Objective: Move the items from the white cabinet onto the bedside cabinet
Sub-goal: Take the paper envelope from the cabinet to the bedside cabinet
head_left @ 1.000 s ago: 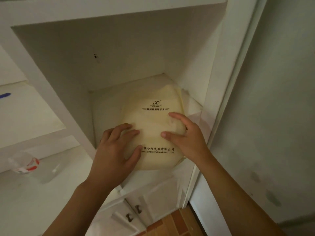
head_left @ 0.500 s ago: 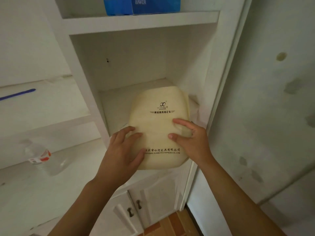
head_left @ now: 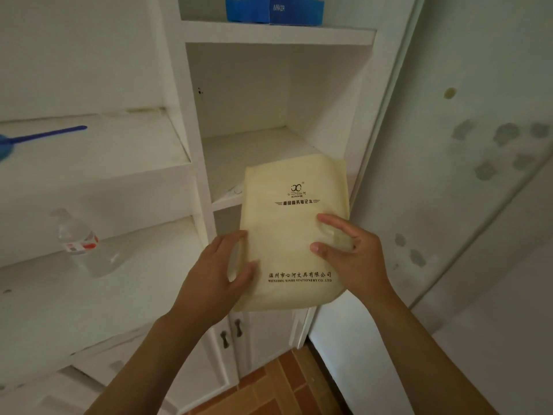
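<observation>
Hands [head_left: 287, 265] grip cream pouch [head_left: 294, 235] between.

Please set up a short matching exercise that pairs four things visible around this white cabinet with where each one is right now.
Things:
1. cream bag
2. blue box
3. plastic bottle
4. blue stick

Places:
A. lying on the lower left shelf
B. held by both hands in front of the open compartment
C. on the shelf above the open compartment
D. on the upper left shelf

Pairs: 1-B, 2-C, 3-A, 4-D
</observation>
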The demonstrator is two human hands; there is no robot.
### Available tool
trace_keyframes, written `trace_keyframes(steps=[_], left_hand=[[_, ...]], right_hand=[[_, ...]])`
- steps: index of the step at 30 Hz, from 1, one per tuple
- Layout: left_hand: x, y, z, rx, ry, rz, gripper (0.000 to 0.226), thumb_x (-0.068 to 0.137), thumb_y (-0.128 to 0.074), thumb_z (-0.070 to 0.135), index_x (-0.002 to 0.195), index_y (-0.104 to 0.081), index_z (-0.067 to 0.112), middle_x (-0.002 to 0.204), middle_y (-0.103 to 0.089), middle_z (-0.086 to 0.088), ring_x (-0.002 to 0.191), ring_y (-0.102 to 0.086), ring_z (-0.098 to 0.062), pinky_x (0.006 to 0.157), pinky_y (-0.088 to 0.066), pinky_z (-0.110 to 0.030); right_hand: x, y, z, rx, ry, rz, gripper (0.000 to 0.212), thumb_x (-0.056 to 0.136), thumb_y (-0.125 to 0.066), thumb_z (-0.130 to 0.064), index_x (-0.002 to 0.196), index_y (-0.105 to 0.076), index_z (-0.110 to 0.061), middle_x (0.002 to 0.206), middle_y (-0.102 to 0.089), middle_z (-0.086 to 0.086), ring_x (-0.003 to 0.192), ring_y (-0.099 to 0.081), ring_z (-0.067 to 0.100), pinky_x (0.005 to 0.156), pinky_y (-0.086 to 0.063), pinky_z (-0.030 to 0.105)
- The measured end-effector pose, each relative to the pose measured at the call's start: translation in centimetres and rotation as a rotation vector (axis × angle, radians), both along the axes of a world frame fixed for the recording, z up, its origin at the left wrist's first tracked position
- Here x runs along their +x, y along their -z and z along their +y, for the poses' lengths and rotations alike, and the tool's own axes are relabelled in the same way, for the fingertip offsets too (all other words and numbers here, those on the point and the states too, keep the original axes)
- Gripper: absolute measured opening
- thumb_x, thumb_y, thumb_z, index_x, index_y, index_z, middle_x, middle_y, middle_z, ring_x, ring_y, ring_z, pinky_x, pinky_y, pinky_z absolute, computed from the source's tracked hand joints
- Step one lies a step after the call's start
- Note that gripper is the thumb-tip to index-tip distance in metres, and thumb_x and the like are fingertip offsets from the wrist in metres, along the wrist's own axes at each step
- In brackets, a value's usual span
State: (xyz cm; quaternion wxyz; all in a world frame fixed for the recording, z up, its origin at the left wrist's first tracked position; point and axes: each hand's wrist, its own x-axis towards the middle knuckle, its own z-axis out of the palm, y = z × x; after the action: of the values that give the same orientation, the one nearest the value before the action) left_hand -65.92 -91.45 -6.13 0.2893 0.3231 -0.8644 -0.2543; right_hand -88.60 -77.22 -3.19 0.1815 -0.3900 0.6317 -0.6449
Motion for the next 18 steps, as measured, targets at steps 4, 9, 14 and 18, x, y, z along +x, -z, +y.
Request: trace_keyframes(steps=[4,9,14,18], left_hand=[[1.7,0.8,1.6,0.07,0.017,0.024,0.062,0.095,-0.055,0.062,0.15,-0.032,0.043,0.136,-0.058,0.015,0.12,-0.056,-0.005,0.096,-0.052,-0.036],[3.5,0.8,3.9,0.086,-0.039,0.039,0.061,0.095,-0.056,0.06,0.149,-0.032,0.045,0.127,-0.06,0.016,0.114,-0.058,-0.005,0.094,-0.047,-0.029],[4.9,0.2,6.5,0.063,-0.157,0.05,0.059,0.095,-0.06,0.056,0.148,-0.037,0.045,0.128,-0.057,0.023,0.114,-0.054,0.002,0.097,-0.048,-0.03],[6.1,0.1,9.4,0.058,-0.28,0.058,0.058,0.095,-0.063,0.053,0.147,-0.039,0.044,0.137,-0.053,0.024,0.119,-0.052,0.005,0.101,-0.046,-0.028]], right_hand=[[1.6,0.1,1.8,0.003,-0.036,0.0,0.051,0.074,-0.09,-0.006,0.116,-0.078,-0.033,0.129,-0.071,-0.012,0.119,-0.066,0.008,0.097,-0.059,0.034],[2.5,-0.1,2.5,0.01,-0.128,-0.018,0.052,0.074,-0.089,-0.005,0.117,-0.077,-0.033,0.128,-0.07,-0.013,0.116,-0.067,0.005,0.086,-0.058,0.02],[2.3,0.3,1.9,0.014,-0.25,0.004,0.052,0.074,-0.091,-0.01,0.117,-0.077,-0.037,0.13,-0.069,-0.017,0.121,-0.064,0.004,0.093,-0.057,0.024],[2.4,0.5,1.4,0.031,-0.373,-0.009,0.052,0.075,-0.09,-0.007,0.118,-0.077,-0.033,0.127,-0.07,-0.017,0.117,-0.066,0.004,0.092,-0.059,0.026]])
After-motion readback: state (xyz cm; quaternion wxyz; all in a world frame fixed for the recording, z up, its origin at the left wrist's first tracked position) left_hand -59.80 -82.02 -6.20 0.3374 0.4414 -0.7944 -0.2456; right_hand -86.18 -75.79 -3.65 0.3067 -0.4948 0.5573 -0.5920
